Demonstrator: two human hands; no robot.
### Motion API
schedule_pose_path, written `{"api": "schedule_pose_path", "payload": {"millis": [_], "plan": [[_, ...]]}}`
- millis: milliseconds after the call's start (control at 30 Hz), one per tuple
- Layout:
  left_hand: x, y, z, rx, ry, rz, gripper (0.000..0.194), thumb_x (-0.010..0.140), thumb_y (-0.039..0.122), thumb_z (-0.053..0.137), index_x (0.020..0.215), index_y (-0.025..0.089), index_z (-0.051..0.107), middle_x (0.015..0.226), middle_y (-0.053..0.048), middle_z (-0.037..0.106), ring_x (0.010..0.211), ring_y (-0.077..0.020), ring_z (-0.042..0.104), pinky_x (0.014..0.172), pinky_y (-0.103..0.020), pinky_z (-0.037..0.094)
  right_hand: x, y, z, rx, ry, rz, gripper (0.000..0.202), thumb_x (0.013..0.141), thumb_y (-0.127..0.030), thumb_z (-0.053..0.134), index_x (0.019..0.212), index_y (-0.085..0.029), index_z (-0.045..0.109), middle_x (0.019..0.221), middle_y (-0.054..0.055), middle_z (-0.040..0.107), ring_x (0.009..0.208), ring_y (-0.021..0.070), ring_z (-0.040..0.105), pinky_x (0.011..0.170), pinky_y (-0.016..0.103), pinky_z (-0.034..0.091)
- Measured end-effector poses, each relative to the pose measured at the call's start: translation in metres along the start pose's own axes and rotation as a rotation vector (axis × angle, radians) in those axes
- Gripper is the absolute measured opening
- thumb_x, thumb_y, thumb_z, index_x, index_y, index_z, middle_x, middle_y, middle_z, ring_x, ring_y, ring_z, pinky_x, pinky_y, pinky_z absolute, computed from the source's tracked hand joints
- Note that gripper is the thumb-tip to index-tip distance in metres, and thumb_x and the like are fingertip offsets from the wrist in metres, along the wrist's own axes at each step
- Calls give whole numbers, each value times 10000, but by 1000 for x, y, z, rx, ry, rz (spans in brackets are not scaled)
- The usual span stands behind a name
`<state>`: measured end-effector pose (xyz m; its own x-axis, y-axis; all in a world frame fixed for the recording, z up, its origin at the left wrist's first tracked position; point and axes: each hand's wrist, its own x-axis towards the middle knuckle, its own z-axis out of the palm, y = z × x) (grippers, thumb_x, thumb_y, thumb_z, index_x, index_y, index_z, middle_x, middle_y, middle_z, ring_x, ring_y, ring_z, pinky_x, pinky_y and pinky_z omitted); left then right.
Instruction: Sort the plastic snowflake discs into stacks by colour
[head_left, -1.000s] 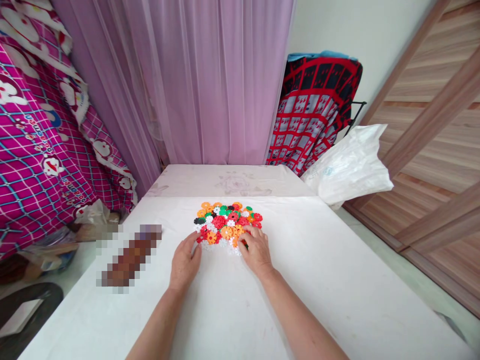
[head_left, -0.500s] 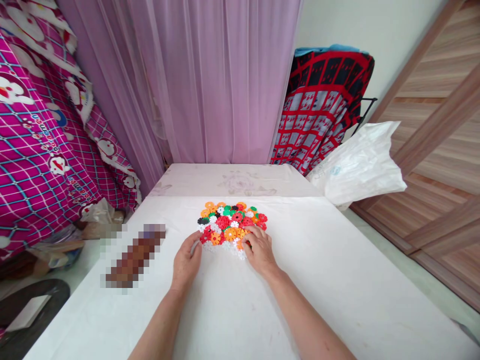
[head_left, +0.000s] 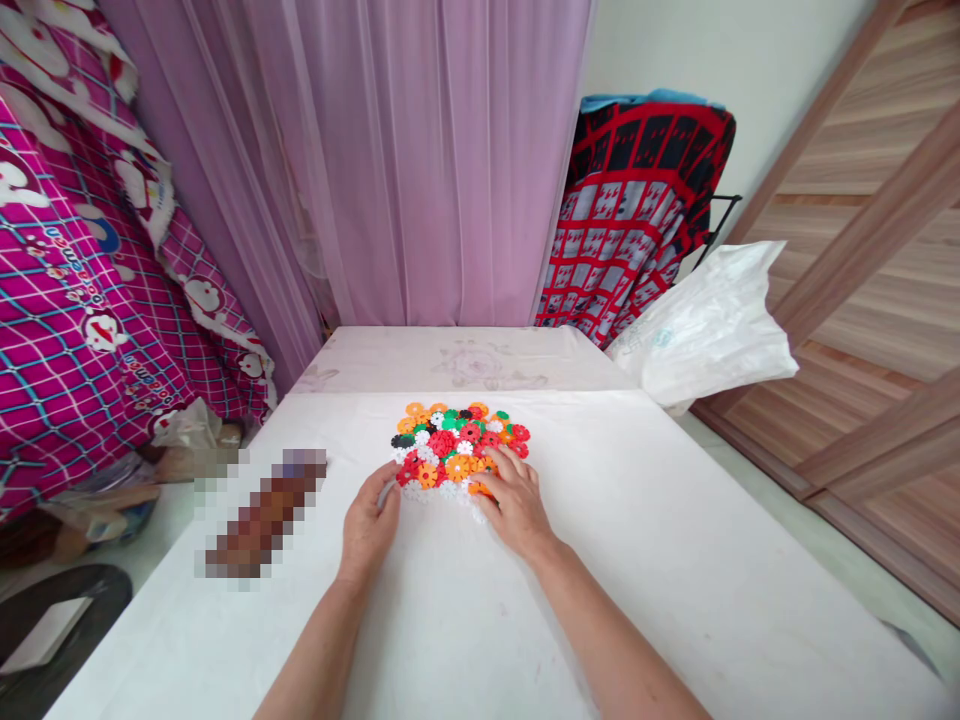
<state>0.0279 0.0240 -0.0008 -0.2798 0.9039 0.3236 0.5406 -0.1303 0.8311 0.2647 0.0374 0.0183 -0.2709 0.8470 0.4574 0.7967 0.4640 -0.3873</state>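
Observation:
A heap of plastic snowflake discs (head_left: pixel 442 444) in red, orange, white, green and black lies on the white-covered table (head_left: pixel 457 620). At the heap's near left edge is my left hand (head_left: pixel 371 522), its thumb and fingers apart and the fingertips beside the outer discs. My right hand (head_left: pixel 519 505) rests over the near right side, fingers spread, with an orange disc (head_left: pixel 481 489) by its thumb. The discs beneath the right fingers are hidden. Neither hand visibly holds a disc. Along the near edge lie several white discs (head_left: pixel 450 490).
A blurred brownish patch (head_left: pixel 266 515) covers something on the table's left. A white plastic bag (head_left: pixel 709 330) stands by the right edge. Behind are a purple curtain (head_left: pixel 435 160) and a red checked cloth (head_left: pixel 637 200). A dark stool (head_left: pixel 97 620) is at lower left.
My right hand's fingers have spread, the thumb moving left away from them over the near discs. My left hand stays at the heap's edge. The whole view has shifted slightly.

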Motion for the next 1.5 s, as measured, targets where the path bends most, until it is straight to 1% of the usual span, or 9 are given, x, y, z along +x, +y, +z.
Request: {"api": "schedule_pose_path", "payload": {"millis": [100,267,367,500,667,900,1100,1333,1500], "plan": [[0,1,0,-2,-3,-7,366,836,379,471,1110,210,643,1199,-61,674,1136,-206,608,1051,-407,431,6,9,-6,170,100,56,270,900,-302,460,1019,-267,700,1145,71,628,1100,227,541,931,390,422],[1,-2,0,9,-20,-10,370,835,374,482,1130,213,638,1226,-64,660,1153,-214,598,1064,-416,418,8,66,-22,463,185,447,397,819,-487,507,1063,-192,612,753,7,658,621,151,567,599,266,456],[1,-3,-1,2,-29,-6,369,832,373,482,1123,214,643,1229,-62,658,1158,-213,595,1067,-412,415,0,92,-29,386,203,632,340,780,-487,542,953,-206,626,675,-15,650,590,145,560,578,253,415],[1,0,-2,3,-31,-19,370,824,369,479,1116,222,650,1227,-55,661,1157,-211,595,1069,-406,411,-5,93,-37,118,105,737,197,793,-406,556,866,-259,666,760,-24,687,676,145,587,603,247,372],[0,2,-2,6,-17,-16,358,818,364,491,1103,229,660,1219,-44,666,1150,-203,598,1068,-384,413,-2,86,-39,-159,85,627,147,806,-315,563,797,-245,692,872,14,660,810,160,558,644,256,356],[1,-2,-1,6,-17,-8,349,818,355,494,1097,235,664,1220,-41,665,1148,-207,599,1061,-391,420,-9,73,-30,-139,222,354,198,859,-273,507,819,-231,696,880,32,649,850,173,549,755,269,404],[1,-7,0,-32,-33,-4,370,819,368,504,1129,230,651,1242,-50,651,1159,-209,590,1072,-399,406,-8,33,-18,-135,101,114,179,855,-281,563,926,-257,727,915,29,662,860,175,557,801,284,417],[1,-11,2,-33,-31,9,359,828,375,496,1118,234,654,1260,-55,638,1181,-212,573,1085,-411,389,-10,5,-6,-135,1,35,176,895,-268,530,955,-250,695,870,25,679,846,172,581,774,270,411],[1,-10,2,-30,-29,4,351,826,381,498,1102,239,661,1253,-55,642,1176,-216,579,1074,-409,402,-12,20,-16,-142,15,254,189,901,-244,489,929,-231,676,917,20,676,868,153,602,755,246,419]]}}
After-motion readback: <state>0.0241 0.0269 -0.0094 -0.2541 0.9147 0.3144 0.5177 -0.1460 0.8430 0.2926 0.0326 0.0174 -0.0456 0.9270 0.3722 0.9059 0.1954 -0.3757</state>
